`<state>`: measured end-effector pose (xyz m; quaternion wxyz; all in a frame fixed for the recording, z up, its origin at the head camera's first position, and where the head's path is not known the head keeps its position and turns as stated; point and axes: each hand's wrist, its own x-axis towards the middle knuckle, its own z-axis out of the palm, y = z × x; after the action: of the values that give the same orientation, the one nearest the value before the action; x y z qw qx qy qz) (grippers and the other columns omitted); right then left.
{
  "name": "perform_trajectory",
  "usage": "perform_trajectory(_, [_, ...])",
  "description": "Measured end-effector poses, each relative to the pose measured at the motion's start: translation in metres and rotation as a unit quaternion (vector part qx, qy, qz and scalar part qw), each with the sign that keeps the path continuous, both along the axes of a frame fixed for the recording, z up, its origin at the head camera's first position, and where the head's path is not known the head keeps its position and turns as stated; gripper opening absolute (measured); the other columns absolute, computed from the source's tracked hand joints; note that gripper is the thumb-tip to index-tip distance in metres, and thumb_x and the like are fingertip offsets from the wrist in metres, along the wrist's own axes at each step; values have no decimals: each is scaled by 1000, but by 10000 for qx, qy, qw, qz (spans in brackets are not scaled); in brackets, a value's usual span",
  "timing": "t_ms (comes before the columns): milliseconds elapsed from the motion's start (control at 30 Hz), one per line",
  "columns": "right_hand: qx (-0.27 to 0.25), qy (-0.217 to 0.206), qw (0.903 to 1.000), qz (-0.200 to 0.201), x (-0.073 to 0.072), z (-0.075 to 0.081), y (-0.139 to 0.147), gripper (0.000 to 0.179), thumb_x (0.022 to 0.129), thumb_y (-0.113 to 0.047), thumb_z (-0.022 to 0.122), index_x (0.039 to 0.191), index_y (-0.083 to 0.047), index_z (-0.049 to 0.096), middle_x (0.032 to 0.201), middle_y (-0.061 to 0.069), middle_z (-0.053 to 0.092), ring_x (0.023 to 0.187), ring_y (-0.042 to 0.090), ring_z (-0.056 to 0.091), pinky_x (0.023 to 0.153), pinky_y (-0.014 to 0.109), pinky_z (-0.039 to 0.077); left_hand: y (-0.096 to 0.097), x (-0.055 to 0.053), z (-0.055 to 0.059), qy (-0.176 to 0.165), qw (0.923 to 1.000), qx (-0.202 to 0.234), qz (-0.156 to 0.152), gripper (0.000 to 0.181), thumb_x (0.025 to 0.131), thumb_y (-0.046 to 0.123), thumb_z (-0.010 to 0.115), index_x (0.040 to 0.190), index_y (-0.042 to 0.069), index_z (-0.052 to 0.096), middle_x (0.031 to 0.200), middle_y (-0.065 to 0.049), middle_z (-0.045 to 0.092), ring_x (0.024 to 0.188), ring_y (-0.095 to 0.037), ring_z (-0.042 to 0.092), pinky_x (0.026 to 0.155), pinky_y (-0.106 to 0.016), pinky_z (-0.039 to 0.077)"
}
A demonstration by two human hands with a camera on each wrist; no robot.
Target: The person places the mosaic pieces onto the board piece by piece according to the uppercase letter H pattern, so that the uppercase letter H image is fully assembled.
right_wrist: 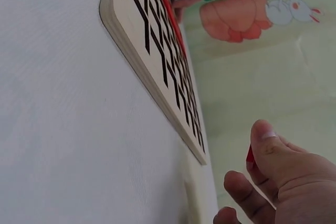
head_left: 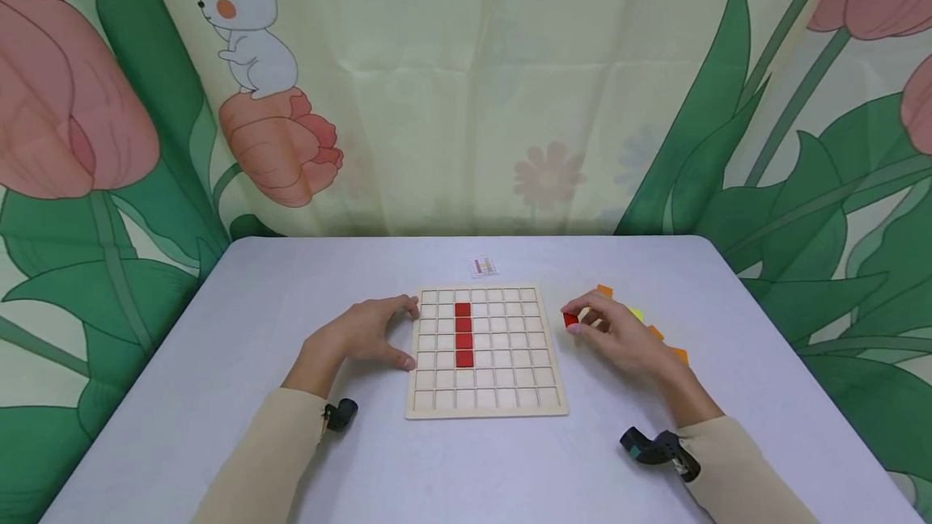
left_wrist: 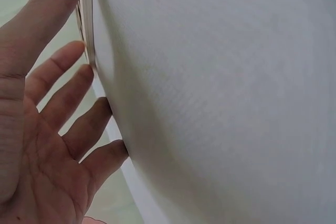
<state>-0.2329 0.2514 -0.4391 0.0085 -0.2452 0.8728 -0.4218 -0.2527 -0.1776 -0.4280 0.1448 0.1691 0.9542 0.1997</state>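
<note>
While the left hand (head_left: 370,330), fingers spread, touches the grid board (head_left: 506,378) to its right, the right hand (head_left: 617,335) pinches a red tile (head_left: 570,319) at its fingertips. Tile likely light, stiff; best held by opposite edges.

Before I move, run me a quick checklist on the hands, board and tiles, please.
1. Red tile pinched by the right grip: ok.
2. Red tile positioned over the board: not ok; it is off to the right.
3. Left grip at the board's left edge: ok; pressure, cannot tell.
4. Four red tiles in one straight column on the board: ok.
5. Small printed card readable: cannot tell; its print is too small.
6. Loose orange tiles and yellow tile fully visible: not ok; the right grip partly hides some.
</note>
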Motion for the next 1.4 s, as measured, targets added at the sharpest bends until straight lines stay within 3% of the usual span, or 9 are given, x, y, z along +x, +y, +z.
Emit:
perform_trajectory(267, [227, 67, 9997, 88, 0, 0, -18, 28, 98, -23, 73, 124, -15, 67, 118, -6, 65, 97, 18, 63, 80, 29, 54, 5, 3, 0, -36, 10000, -17, 20, 75, 64, 50, 96, 126, 31, 59, 160, 6, 45, 148, -26, 42, 118, -51, 37])
perform_trajectory(800, [31, -218, 9985, 493, -8, 5, -60, 29, 99, -23, 71, 126, -12, 66, 119, -5, 63, 95, 20, 63, 79, 30, 54, 0, 3, 2, 68, 10000, -7, -49, 75, 64, 52, 95, 126, 30, 58, 159, 1, 47, 147, -30, 43, 117, -53, 38])
perform_trajectory(1400, [-154, -386, 9952, 888, -4, 2, -91, 30, 98, -24, 72, 125, -13, 66, 116, -4, 64, 95, 21, 62, 77, 31, 53, 1, 3, 3, 111, 9999, -76, -7, 76, 64, 52, 96, 126, 30, 59, 159, 1, 47, 146, -29, 44, 117, -51, 38])
